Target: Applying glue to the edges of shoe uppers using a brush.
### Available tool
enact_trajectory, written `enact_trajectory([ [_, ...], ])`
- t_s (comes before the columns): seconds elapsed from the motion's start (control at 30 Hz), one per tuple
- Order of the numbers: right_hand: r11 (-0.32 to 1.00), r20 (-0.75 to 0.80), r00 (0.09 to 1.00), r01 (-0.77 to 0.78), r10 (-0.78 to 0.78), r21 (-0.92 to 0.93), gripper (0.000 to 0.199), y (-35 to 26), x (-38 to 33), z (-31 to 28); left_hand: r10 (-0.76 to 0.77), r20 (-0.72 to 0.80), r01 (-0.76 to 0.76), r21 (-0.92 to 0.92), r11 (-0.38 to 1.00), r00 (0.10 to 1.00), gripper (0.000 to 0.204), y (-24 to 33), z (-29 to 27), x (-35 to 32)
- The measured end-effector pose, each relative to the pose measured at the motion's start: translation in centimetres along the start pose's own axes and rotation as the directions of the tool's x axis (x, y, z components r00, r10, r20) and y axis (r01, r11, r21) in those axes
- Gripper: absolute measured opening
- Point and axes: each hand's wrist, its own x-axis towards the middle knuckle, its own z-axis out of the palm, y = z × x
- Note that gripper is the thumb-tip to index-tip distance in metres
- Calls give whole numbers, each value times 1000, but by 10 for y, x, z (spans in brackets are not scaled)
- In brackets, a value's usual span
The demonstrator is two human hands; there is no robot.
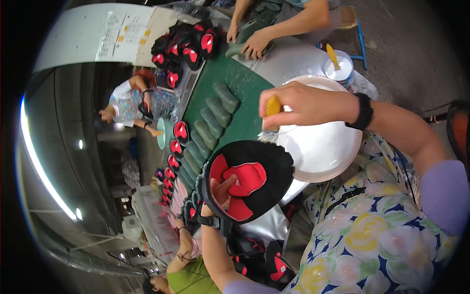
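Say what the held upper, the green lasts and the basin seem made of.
Upper: probably matte fabric or foam; its black looks dull, its edge uneven. Lasts: likely hard plastic, satin; smooth, mottled, rigid-looking forms. Basin: perhaps plastic; smooth pale rim, slight sheen.

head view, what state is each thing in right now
black-and-red shoe upper: held, opening spread by left hand
yellow-handled brush: gripped in right hand, bristles down, contact with upper unclear
wide basin: uncovered, holding white liquid
small tub: open, second brush leaning in it
green shoe lasts: lying on green tabletop
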Motion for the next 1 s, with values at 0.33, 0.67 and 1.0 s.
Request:
enact_trajectory([
  [0.33,972,-391,899,-233,199,-40,41,20,-23,1,460,-328,-525,-144,839,825,19,25,95,0],
  [0.67,844,-300,795,-447,527,298,39,0,-36,39,942,-82,-603,750,274,326,35,31,114,18],
  [1.0,891,-364,863,-189,351,413,26,-16,-39,29,813,-60,-521,739,427,580,46,34,40,18],
])
